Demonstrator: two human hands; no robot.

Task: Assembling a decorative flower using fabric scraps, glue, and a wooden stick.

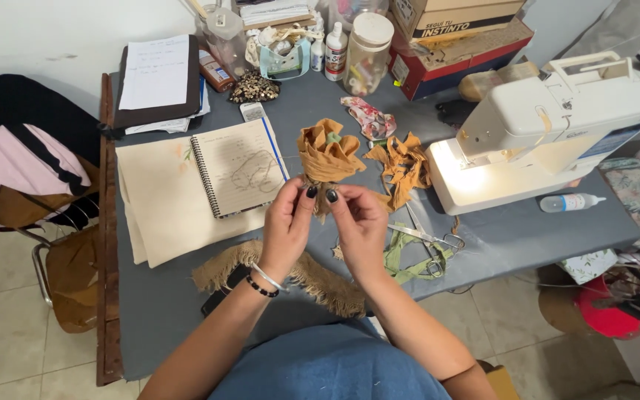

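Far to the left of my hands I see a chair (38, 185) with pink and black cloth on it. Closer in lies a flat cream cloth (161, 200), soft and plain, with a spiral notebook (240, 167) on top. A rough, fuzzy strip of burlap (312, 278) curls under my wrists, and its middle is hidden by my arms.

My left hand (287, 226) wears a bead band and a shiny bangle. Its fingers are pinched shut on the stem of the fabric flower (327, 154). My right hand (361, 226) pinches the same stem from the other side, so the two sets of fingertips almost touch. The flower is mustard yellow, crinkly and folded like petals. It stands up just above both grips. The stem is mostly hidden behind my fingers, so I cannot tell its shape.

Just right of my hands lies a crumpled heap of the same yellow cloth (403, 169). Below it are metal scissors (427, 238) on a green strip (409, 261). Further right sits a smooth white sewing machine (550, 126) with its lamp glowing. Its right end is cut off at the edge.
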